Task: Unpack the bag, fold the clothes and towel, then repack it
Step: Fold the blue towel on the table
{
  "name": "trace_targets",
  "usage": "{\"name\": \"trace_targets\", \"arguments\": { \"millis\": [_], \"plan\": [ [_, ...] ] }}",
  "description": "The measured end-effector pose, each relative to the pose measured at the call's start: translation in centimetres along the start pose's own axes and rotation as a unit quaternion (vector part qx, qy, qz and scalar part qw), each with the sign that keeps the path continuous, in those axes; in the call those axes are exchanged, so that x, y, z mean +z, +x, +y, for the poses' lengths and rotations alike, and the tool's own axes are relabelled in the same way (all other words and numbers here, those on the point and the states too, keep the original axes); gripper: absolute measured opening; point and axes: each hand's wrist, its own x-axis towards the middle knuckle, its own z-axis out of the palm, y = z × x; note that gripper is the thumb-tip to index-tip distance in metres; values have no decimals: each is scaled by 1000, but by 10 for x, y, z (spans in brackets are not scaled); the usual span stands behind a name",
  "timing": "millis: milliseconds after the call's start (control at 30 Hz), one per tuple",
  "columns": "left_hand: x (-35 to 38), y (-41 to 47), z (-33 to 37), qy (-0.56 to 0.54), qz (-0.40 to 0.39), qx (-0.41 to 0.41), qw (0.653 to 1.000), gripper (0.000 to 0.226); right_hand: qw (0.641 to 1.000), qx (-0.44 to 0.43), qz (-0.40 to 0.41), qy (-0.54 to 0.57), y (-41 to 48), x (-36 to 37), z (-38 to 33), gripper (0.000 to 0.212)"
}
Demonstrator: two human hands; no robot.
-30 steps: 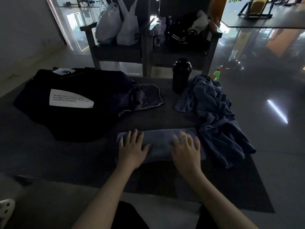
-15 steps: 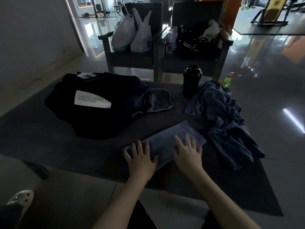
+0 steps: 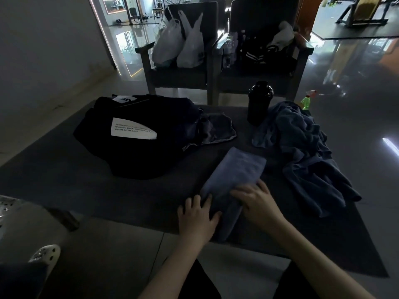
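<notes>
Crowding the dark mat [image 3: 64,180] on the floor are several things around the folded towel [image 3: 235,175]: a slumped black bag [image 3: 138,147] to its left, a grey garment [image 3: 218,130] spilling out at the bag's right side, a black shaker bottle [image 3: 260,102] standing upright further back, and a crumpled blue garment [image 3: 306,152] heaped just beside the towel on the right. Behind the mat stand two chairs, the left chair [image 3: 177,78] loaded with white plastic bags [image 3: 179,44] and the right one holding a black striped jacket [image 3: 254,55]; a green spray bottle [image 3: 306,102] peeks out past the blue heap, and a white perforated shoe [image 3: 45,253] sits at the near left. Nothing lies on top of the towel except the hands. It is a long narrow bundle lying near the mat's front edge, its long axis running diagonally, near end towards the person, far end pointing away and to the right, towards the shaker. The left hand [image 3: 197,216] lies flat with fingers spread, its thumb and fingertips against the towel's near left edge. The right hand [image 3: 257,203] rests on top of the towel, fingers loosely extended and pressing down, gripping nothing. A white label [image 3: 132,131] on the bag carries several lines of small print, too fine for me to read, and a smaller white tag [image 3: 123,98] sits at its far edge.
</notes>
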Motion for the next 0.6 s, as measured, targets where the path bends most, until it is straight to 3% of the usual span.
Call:
{"name": "trace_targets", "arguments": {
  "millis": [233, 433, 600],
  "plan": [
    [-7, -18, 6, 14, -10, 41, 999, 47, 997, -34, -73, 6, -57, -7, -10, 63],
    [-19, -17, 0, 8, -66, 48, 997, 42, 988, -61, -132, 40, -78, -3, -6, 80],
    [-31, -6, -22, -44, -94, 136, 985, 57, 989, -19, -70, 131, -70, -7, -8, 59]
  ]
}}
